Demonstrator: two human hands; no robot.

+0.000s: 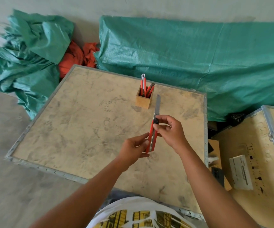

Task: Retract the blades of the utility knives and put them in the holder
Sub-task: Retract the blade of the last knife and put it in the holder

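1. Your left hand (133, 146) fingers pinch the red utility knife (152, 137) at its lower handle; your right hand (169, 129) fingers grip its black slider knob.
2. Knife held above the plywood crate top (83, 129), long steel blade fully extended.
3. Wooden holder (143, 100) beyond, upright, containing other red knives (145, 87).
4. Label print unreadable.

You face no legible text here. The white label (240, 172) on the right-hand crate (248, 145) is too blurred to read.
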